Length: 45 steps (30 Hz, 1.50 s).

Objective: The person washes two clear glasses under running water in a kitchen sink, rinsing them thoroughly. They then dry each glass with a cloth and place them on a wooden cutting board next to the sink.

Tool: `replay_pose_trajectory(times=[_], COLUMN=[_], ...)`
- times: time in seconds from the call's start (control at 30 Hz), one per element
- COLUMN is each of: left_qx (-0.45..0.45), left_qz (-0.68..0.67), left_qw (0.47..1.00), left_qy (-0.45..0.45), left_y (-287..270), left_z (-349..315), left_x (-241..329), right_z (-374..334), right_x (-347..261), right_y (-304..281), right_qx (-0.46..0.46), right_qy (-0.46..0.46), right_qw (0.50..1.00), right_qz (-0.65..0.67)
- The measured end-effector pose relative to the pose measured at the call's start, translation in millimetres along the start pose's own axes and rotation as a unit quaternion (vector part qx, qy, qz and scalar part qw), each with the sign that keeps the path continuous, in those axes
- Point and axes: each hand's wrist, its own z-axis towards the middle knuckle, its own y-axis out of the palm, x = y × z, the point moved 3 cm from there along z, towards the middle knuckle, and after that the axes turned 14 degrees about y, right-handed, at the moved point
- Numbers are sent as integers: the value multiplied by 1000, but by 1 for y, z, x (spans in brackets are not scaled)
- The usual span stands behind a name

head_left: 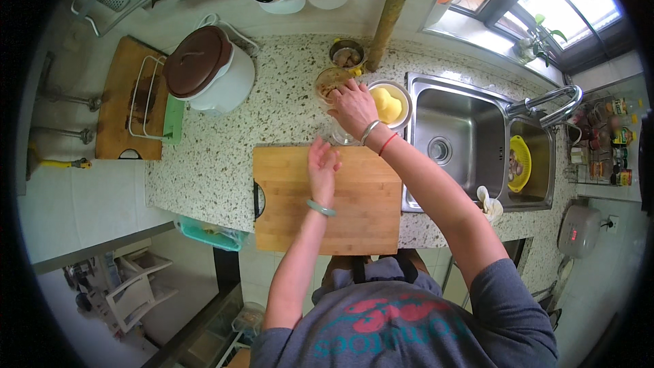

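Observation:
My right hand (354,107) reaches over the counter, its fingers closed at the near rim of a clear glass bowl (325,76) with brownish contents. The fingertips are partly hidden against the bowl. Below that hand, another clear glass dish (343,138) stands just beyond the cutting board. A white bowl (407,117) holding peeled yellow potatoes (387,105) is right beside my right wrist. My left hand (323,165) hovers above the far part of the wooden cutting board (361,204), palm turned up, fingers loosely bent and apart, with nothing in it.
Behind the glass bowl sits a small metal bowl (347,53) near a vertical pipe (395,10). On the right is a steel sink (470,157) with a yellow colander (522,163). A white pot with a brown lid (199,61) and an upright chopping board (117,102) stand left.

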Motion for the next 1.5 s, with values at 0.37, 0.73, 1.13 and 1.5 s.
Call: replay_pose_trajectory(times=[0.37,0.73,1.13,1.5], left_qx=[-6,-38,-196,-170], left_qz=[-13,-170,-363,-502], left_qw=[1000,985,901,798], left_qy=[-12,6,-135,-287], left_y=[-9,-7,84,181], left_z=[-9,0,-75,-150], left_x=[3,43,20,-70], right_z=[0,-44,-193,-378], right_x=[2,-22,46,254], right_y=[11,-85,-158,-127], right_qx=[26,82,59,-52], right_qy=[-21,-90,-73,110], right_qw=[998,979,976,991], right_qz=[48,164,196,55])
